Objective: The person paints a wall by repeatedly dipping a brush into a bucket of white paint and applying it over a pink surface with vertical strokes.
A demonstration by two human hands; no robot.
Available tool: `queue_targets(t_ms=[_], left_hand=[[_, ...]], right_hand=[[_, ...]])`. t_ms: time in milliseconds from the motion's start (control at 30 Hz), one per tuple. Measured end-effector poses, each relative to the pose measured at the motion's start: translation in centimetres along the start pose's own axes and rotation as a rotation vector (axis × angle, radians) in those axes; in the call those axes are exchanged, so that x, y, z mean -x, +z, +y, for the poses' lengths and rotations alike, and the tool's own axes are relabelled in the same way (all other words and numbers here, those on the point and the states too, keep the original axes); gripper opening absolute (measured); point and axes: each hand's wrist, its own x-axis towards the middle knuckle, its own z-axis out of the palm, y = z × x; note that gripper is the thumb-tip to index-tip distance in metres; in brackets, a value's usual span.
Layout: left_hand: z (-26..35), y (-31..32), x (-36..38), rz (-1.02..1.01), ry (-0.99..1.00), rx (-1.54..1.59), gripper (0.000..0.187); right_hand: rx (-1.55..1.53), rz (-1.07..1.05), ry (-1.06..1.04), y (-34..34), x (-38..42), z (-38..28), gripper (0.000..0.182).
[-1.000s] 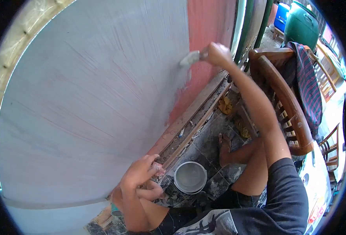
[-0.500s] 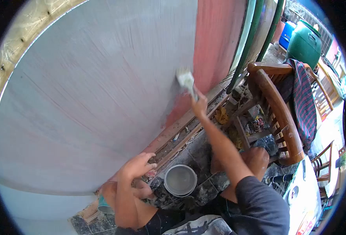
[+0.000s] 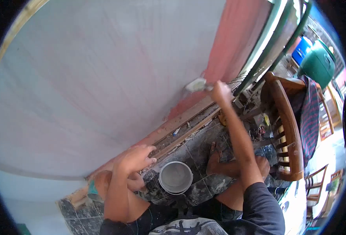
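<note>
My right hand [image 3: 221, 93] is closed around the handle of a wide paintbrush [image 3: 196, 85]. The bristles point left and lie against the wall [image 3: 114, 78], near the border between its pale grey coat and a red strip [image 3: 231, 43]. My left hand [image 3: 137, 158] hangs over my bent knee with loosely curled, parted fingers and nothing in it. Between my feet stands a white bucket [image 3: 160, 183] with greyish liquid inside, nearer to my left hand than to my right.
A wooden chair [image 3: 288, 129] with a checked cloth [image 3: 309, 117] stands at right. Green poles [image 3: 269, 49], a green barrel [image 3: 317, 64] and a blue container [image 3: 301, 50] are beyond it. Wooden strips [image 3: 188, 135] and debris run along the wall's foot. A teal container [image 3: 93, 191] sits lower left.
The brush has swung from pointing up to pointing left and sits a little lower against the wall. My view has shifted; my left hand stays by my knee.
</note>
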Motion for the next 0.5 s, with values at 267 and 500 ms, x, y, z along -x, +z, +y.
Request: queue_targets(t_ms=[267,500], left_hand=[[-0.2,-0.3,0.7,0.01,0.015,0.019,0.049],[-0.5,0.3,0.7,0.017,0.086,0.014,0.048]], right_hand=[[-0.337,0.154,-0.02,-14.0,2.6,-0.5,0.047],[-0.99,0.296,0.036,-13.5,2.7,-5.0,0.043]])
